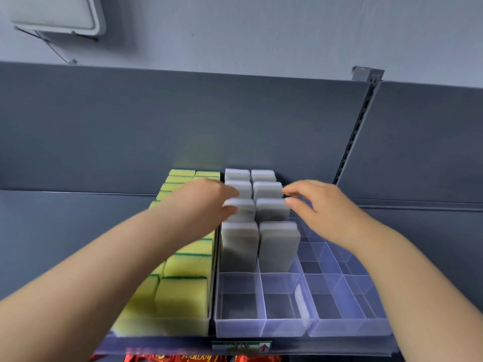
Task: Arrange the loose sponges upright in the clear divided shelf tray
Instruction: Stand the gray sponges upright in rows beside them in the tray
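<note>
A clear divided tray [261,327] sits on the shelf, with several grey-and-white sponges [278,246] standing upright in two rows in its rear compartments. Its front two compartments hold nothing. My left hand [206,202] reaches over the yellow sponges, and its fingers and thumb touch the left grey sponge [241,210] in the third row from the back. My right hand [316,205] hovers at the right side of the grey rows, fingers loosely spread, fingertips touching the top right edge of a sponge [271,209]. Neither hand holds a loose sponge.
A tray of yellow-and-green sponges [183,286] stands to the left. Another clear divided tray [347,327] without sponges sits on the right. The dark shelf back panel [183,121] rises behind. Red packets [183,358] show below the shelf edge.
</note>
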The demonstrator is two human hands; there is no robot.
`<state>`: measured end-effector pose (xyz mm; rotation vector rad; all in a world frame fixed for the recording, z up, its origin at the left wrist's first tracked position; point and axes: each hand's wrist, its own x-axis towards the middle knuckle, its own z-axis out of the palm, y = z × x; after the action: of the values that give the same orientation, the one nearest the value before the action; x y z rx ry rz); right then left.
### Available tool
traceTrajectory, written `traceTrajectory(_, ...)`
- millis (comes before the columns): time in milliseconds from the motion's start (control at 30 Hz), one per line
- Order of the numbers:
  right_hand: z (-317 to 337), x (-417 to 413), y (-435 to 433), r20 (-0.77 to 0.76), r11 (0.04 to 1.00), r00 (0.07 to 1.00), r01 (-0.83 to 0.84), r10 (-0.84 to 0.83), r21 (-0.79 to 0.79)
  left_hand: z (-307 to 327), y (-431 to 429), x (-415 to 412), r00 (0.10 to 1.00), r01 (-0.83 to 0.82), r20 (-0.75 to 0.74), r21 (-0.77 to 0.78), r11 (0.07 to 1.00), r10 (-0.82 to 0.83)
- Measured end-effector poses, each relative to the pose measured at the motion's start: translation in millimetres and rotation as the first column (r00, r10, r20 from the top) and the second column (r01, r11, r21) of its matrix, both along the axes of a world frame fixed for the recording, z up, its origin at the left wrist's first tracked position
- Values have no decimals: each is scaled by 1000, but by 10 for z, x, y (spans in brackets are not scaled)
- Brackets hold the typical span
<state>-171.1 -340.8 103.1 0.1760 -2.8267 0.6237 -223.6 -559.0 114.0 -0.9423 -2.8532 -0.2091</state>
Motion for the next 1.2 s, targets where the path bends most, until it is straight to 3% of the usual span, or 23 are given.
traceTrajectory(267,-14,-401,-36,184,981,981,-93,60,173,53,160,-232,999,-13,33,-131,991,17)
traceTrajectory(533,-11,-351,-55,163,978,986,-64,32,197,20,146,-201,999,38,37,-168,985,-32)
traceTrajectory(700,62,-178,-92,107,990,994,-9,-7,143,198,73,-38,980,140,-115,-168,976,-160)
traceTrajectory(933,130,379,-144,-58,997,995,77,-76,30,74,197,169,861,352,-355,-102,930,-365)
traceTrajectory(1200,-118,1757,601,-72,944,941,331,-330,-1,-116,1196,996,770,549,-379,-13,835,-513)
